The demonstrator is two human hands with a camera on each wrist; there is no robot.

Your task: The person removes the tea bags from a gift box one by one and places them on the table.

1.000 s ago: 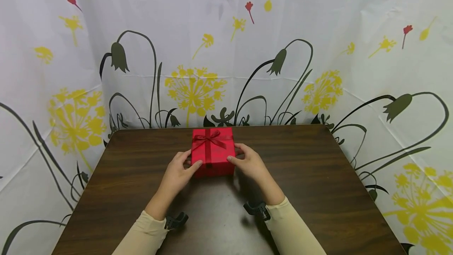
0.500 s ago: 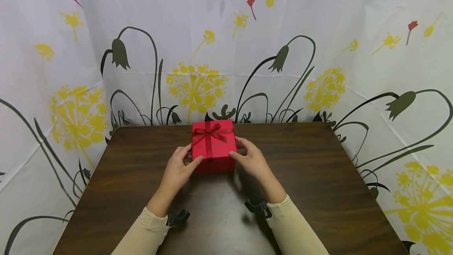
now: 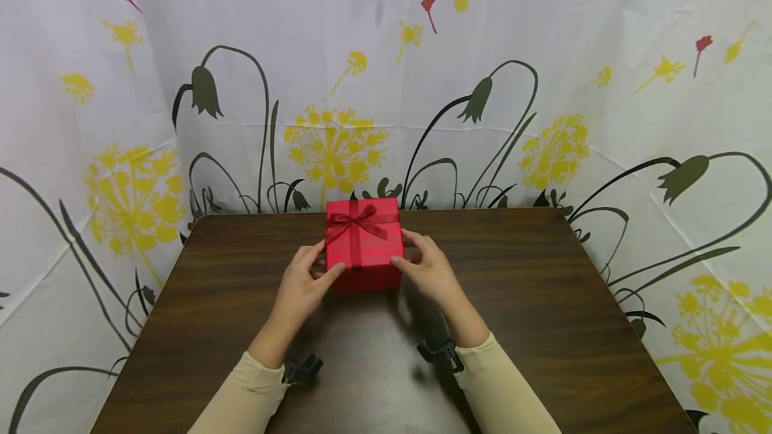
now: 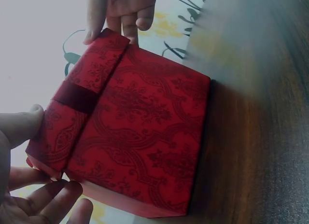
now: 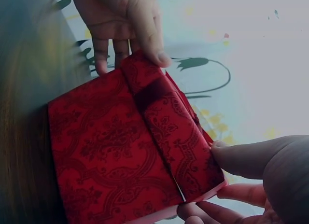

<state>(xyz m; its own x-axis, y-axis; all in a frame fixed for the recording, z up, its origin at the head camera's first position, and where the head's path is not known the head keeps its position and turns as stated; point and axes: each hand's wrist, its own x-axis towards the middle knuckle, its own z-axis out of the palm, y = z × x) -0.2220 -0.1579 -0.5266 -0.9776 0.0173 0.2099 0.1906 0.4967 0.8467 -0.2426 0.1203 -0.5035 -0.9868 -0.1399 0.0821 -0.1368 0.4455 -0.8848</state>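
Note:
A red gift box (image 3: 366,281) with a damask pattern stands on the table, its lid (image 3: 375,249) tied with a dark red ribbon bow (image 3: 360,221). My left hand (image 3: 301,284) pinches the lid's left side, thumb at the front corner and fingers along the side. Opposite it, my right hand (image 3: 433,278) grips the lid's right side in the same way. In the left wrist view the lid (image 4: 82,108) still overlaps the box body (image 4: 140,118), with a narrow gap at the near corner. The right wrist view shows a similar slit beside the lid (image 5: 178,137).
The dark wood table (image 3: 512,300) carries the box near its far edge. Behind it hangs a white curtain (image 3: 374,86) printed with flowers. A dark band (image 3: 303,369) is on the left wrist and another band (image 3: 440,354) on the right.
The lid has risen a little in the head view, more of the box front shows, and both hands have moved up slightly with it. The head view has also shifted slightly.

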